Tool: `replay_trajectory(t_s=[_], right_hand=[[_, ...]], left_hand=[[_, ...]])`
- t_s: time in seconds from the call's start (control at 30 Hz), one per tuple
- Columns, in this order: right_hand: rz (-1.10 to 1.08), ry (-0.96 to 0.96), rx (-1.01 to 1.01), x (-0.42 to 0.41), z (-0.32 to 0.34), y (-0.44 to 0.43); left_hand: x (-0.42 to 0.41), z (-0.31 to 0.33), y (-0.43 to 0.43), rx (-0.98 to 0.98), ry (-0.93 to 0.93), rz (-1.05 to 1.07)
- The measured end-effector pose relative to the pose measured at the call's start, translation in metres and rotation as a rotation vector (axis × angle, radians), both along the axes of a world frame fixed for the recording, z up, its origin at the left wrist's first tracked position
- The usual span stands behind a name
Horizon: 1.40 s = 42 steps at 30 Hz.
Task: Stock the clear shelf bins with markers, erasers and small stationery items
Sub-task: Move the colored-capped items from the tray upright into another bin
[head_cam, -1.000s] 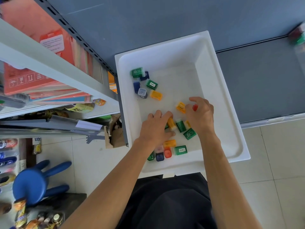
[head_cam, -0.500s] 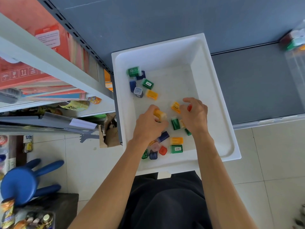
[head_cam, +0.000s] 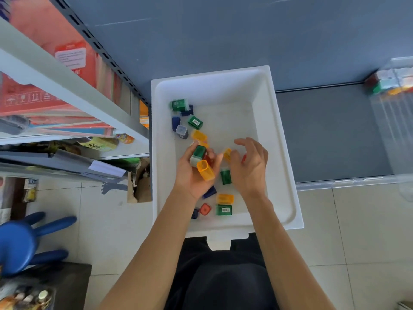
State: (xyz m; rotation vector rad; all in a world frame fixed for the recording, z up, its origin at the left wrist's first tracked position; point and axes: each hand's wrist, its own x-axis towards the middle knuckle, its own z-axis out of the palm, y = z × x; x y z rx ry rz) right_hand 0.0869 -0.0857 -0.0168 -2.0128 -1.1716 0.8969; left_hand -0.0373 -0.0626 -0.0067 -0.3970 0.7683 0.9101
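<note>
Stationery items (head_cam: 205,172) in left hand (head_cam: 190,182), right hand (head_cam: 252,173); shelf (head_cam: 67,86) flanks tray (head_cam: 277,153).

This is a stationery shop: slotted metal shelving (head_cam: 67,92) holds red packaged goods (head_cam: 40,25), barcoded small plastic boxes (head_cam: 223,210) lie in a white tray (head_cam: 212,86), and a clear bin (head_cam: 397,130) stands over the tiled floor (head_cam: 368,242).

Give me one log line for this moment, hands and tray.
left hand: holds green case, orange case | right hand: holds yellow case | white tray: loose cases inside | clear bin: far right
</note>
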Motion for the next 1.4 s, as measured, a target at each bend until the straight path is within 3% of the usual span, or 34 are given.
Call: replay_trajectory(t_s=[0.17, 0.3, 0.47, 0.63, 0.77, 0.83, 1.1, 1.4], right_hand=[[0.005, 0.051, 0.029, 0.01, 0.001, 0.0], [0.001, 0.076, 0.022, 0.02, 0.002, 0.008], [-0.034, 0.085, 0.014, 0.016, 0.005, 0.0], [-0.087, 0.058, 0.032, 0.01, 0.017, -0.018], [-0.083, 0.13, 0.08, 0.005, 0.034, -0.036], [-0.078, 0.159, 0.095, 0.009, 0.047, -0.044], [-0.196, 0.195, 0.178, 0.06, 0.083, -0.084], [-0.326, 0.329, 0.29, 0.132, 0.084, -0.147]], left_hand=[[0.01, -0.001, -0.009, 0.014, -0.135, 0.075], [0.012, -0.003, -0.011, -0.035, -0.092, 0.091], [0.007, 0.001, -0.018, 0.035, -0.057, -0.092], [0.005, 0.019, -0.017, 0.26, 0.268, -0.348], [0.009, 0.034, -0.019, 0.568, 0.801, -0.62], [0.015, 0.043, -0.02, 0.72, 0.906, -0.656], [0.063, 0.078, -0.041, 0.997, 0.866, -0.75], [0.154, 0.087, -0.08, 1.127, 0.778, -0.986]])
